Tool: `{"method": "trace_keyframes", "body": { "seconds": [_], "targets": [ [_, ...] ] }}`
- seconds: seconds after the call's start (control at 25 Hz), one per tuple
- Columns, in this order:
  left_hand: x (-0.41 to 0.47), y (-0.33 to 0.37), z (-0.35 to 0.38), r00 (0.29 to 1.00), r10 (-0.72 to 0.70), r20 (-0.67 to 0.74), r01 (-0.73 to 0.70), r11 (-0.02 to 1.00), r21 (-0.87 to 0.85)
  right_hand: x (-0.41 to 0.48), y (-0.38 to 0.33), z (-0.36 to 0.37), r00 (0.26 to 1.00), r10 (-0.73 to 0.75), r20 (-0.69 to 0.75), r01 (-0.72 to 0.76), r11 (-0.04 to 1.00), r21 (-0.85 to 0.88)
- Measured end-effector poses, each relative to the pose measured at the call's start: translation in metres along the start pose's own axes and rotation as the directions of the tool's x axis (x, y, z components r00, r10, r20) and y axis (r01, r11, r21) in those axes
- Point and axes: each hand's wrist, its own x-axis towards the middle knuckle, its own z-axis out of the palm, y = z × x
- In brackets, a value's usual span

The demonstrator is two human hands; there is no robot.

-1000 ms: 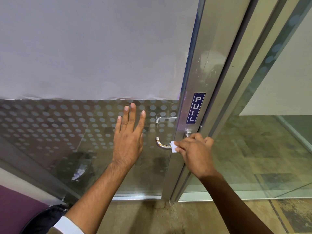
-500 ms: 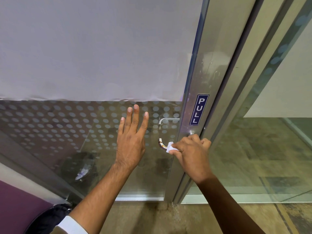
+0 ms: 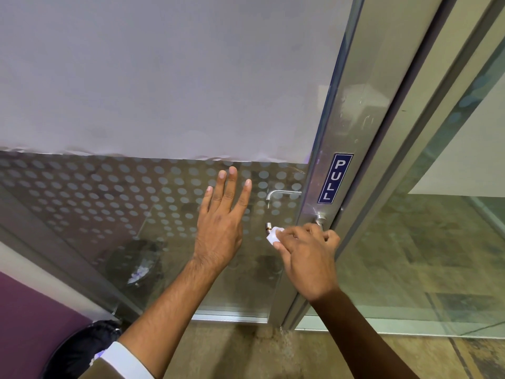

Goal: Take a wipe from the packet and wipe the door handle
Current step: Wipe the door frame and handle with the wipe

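A metal lever door handle (image 3: 320,220) sticks out of the aluminium door frame below a blue PULL sign (image 3: 335,178). My right hand (image 3: 308,258) is closed round the lever with a small white wipe (image 3: 274,234) pinched against it; only the handle's tip and its base by the frame show. My left hand (image 3: 222,222) rests flat on the dotted glass door (image 3: 136,203), fingers spread, to the left of the handle. The wipe packet is not in view.
A second handle (image 3: 281,194) shows through the glass on the far side of the door. A fixed glass panel (image 3: 426,255) stands to the right of the frame. A dark bag (image 3: 82,348) lies on the floor at lower left.
My right hand has slid the wipe leftward along the lever toward its tip. My left hand has stayed flat on the glass.
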Motion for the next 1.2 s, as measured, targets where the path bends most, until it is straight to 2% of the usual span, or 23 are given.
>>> {"method": "trace_keyframes", "body": {
  "seconds": [0.08, 0.2, 0.48, 0.88, 1.04, 1.2],
  "targets": [
    [0.0, 0.0, 0.0, 1.0, 0.001, -0.004, -0.001, 1.0, 0.0, 0.003, -0.005, 0.0, 1.0, -0.015, 0.005, 0.015, 0.999, -0.036],
    [0.0, 0.002, 0.0, 1.0, -0.006, -0.01, 0.006, 1.0, -0.005, 0.019, -0.017, -0.007, 0.998, 0.051, 0.035, -0.048, 0.996, -0.074],
    [0.001, 0.001, 0.001, 1.0, -0.006, 0.001, 0.006, 1.0, -0.004, 0.017, -0.031, -0.007, 0.989, 0.146, 0.009, -0.146, 0.989, -0.017],
    [0.0, 0.0, -0.004, 1.0, 0.005, 0.017, -0.004, 1.0, -0.016, 0.037, -0.047, -0.011, 0.975, 0.207, 0.076, -0.205, 0.978, -0.036],
    [0.0, -0.002, -0.004, 1.0, 0.009, 0.019, -0.009, 1.0, -0.015, 0.057, -0.044, -0.01, 0.948, 0.296, 0.119, -0.308, 0.947, 0.094],
    [0.001, -0.002, -0.005, 1.0, 0.003, 0.028, -0.002, 1.0, -0.021, 0.046, -0.014, -0.016, 0.873, 0.482, 0.074, -0.462, 0.769, 0.442]
  ]
}}
